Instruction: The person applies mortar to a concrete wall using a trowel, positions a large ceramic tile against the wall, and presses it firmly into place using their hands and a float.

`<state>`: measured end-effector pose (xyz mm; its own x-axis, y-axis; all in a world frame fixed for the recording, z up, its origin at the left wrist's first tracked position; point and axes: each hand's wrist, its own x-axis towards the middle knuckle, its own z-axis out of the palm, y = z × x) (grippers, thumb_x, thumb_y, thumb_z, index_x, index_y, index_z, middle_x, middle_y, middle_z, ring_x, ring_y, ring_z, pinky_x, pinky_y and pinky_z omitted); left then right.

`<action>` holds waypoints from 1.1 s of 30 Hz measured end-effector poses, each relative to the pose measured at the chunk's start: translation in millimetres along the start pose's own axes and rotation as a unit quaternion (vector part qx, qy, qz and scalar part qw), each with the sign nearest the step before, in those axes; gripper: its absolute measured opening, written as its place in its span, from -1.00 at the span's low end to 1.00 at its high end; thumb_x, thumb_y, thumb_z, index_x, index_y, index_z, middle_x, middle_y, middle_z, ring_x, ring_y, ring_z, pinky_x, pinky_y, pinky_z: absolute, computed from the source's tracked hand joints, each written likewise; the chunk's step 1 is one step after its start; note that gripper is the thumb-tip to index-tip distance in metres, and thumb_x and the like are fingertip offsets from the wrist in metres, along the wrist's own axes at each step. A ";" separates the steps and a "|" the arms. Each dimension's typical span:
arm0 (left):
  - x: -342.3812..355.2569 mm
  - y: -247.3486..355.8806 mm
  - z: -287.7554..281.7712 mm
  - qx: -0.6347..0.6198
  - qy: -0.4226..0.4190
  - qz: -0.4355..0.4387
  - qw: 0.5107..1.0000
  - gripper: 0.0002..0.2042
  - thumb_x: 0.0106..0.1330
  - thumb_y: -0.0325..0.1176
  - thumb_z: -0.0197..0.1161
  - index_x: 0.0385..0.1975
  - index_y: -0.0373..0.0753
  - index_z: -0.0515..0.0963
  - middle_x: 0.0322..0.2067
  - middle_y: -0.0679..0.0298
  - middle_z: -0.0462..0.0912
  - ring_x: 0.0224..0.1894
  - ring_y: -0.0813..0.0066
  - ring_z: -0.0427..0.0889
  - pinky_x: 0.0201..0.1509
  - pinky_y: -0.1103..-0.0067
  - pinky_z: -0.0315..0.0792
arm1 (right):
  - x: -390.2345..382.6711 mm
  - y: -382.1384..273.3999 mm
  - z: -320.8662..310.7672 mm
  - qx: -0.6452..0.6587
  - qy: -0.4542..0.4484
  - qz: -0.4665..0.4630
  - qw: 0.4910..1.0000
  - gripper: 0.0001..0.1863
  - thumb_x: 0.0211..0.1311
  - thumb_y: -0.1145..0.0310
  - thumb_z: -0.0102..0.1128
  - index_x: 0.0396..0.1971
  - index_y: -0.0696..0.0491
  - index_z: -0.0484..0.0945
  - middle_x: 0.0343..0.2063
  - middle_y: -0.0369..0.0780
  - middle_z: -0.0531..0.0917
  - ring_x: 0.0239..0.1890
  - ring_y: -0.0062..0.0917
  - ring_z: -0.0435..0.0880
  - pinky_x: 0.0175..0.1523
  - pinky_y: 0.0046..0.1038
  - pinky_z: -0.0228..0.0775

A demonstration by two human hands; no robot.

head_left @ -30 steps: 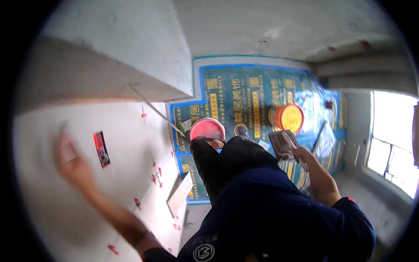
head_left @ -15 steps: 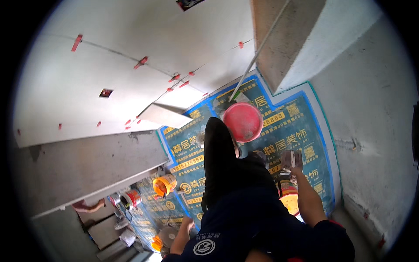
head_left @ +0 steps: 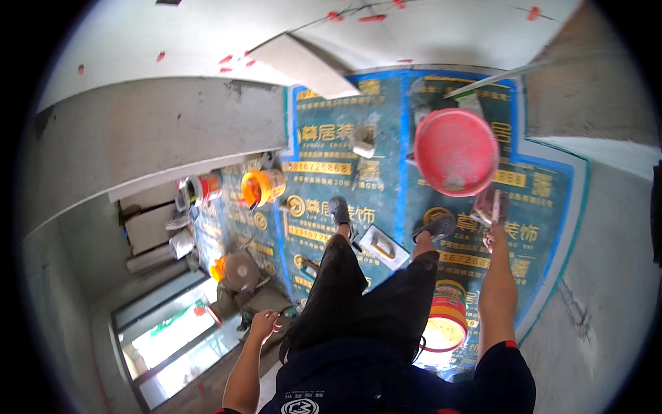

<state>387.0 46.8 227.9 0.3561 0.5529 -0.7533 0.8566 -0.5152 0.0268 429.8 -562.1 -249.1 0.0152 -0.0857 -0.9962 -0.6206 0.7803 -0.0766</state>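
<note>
My right hand grips a rectangular plastering trowel with a smeared plate, held just below a red round basin. My left hand hangs at my left side with its fingers loosely curled and apart, holding nothing visible. A white float with a yellow handle lies between my feet. A red and yellow bucket stands by my right leg, partly behind it.
Printed green floor sheeting lies underfoot. At left are orange buckets, more gear and a bright window. A leaning board and pole are at the top. Grey walls border the sheeting.
My view has swung round from the white wall to the floor. My left hand has come down from beside that wall to my side. The trowel stays in my right hand.
</note>
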 end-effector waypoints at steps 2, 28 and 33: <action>2.6 -19.4 2.9 -0.017 0.004 -0.029 0.999 -0.80 0.29 -0.37 0.12 -0.30 -0.39 0.57 -0.51 0.16 0.61 -0.52 0.44 0.62 -0.50 0.57 0.48 | 17.7 12.7 8.0 0.027 0.027 -0.038 0.999 -0.68 0.39 0.16 -0.05 -0.54 0.00 0.33 -0.77 -0.35 0.26 -0.79 -0.61 0.19 -0.69 -0.54 0.08; 276.2 -191.3 -46.3 -0.223 -0.081 0.080 0.968 -0.74 0.17 -0.39 -0.01 -0.29 -0.26 0.64 -0.46 0.16 0.69 -0.50 0.40 0.66 -0.35 0.49 0.51 | -234.6 155.6 360.1 -0.375 -0.064 -0.117 0.917 -0.87 0.19 0.34 0.06 -0.49 0.02 0.53 -0.59 -0.32 0.49 -0.45 -0.45 0.53 -0.41 -0.28 0.35; 240.7 -239.7 -18.2 -0.451 -0.080 -0.098 0.883 -0.72 0.23 -0.29 0.00 -0.32 -0.36 0.58 -0.46 0.16 0.68 -0.52 0.41 0.65 -0.41 0.53 0.51 | -257.6 327.8 610.9 -0.684 -0.212 -0.328 0.616 -0.80 0.19 0.31 0.08 -0.58 0.07 0.49 -0.76 -0.30 0.43 -0.78 -0.59 0.37 -0.68 -0.49 0.15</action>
<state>274.1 315.3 52.2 0.1716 0.4360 -0.8834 0.8706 0.3527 0.3431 701.4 94.2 -42.8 0.6380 0.2909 -0.7130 -0.4477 -0.6133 -0.6508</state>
